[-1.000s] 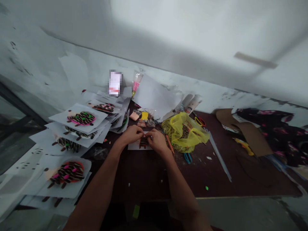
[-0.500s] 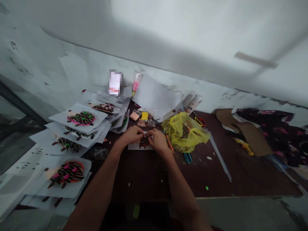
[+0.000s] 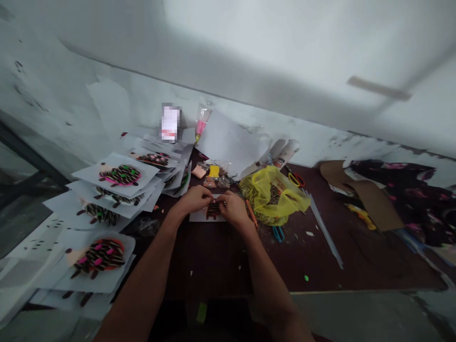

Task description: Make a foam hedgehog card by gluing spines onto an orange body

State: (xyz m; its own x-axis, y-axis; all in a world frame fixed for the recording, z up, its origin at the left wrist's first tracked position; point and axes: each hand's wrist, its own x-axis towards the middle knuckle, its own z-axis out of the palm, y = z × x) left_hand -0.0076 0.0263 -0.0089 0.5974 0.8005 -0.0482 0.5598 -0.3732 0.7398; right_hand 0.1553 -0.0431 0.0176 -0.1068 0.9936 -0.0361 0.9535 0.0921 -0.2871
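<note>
My left hand (image 3: 195,199) and my right hand (image 3: 233,208) meet over a white sheet (image 3: 198,217) on the dark table. Both are closed, thumb and fingers pinched together at the sheet's far side. Whatever lies between the fingertips is too small to make out. Below them on the sheet is a hedgehog picture (image 3: 213,211) with dark stick spines, partly covered by my right hand. Just beyond my hands sit a yellow block (image 3: 214,171), a peach block (image 3: 199,171) and small clear packets (image 3: 210,182). An orange stick-like tool (image 3: 251,213) lies right of my right hand.
Stacked hedgehog pictures (image 3: 121,175) fill the left side. To the right stand a yellow plastic bag (image 3: 261,209) of thin sticks, blue-handled scissors (image 3: 278,233), long clear sticks (image 3: 325,232) and a yellow glue gun (image 3: 361,216). White paper (image 3: 231,142) leans on the wall.
</note>
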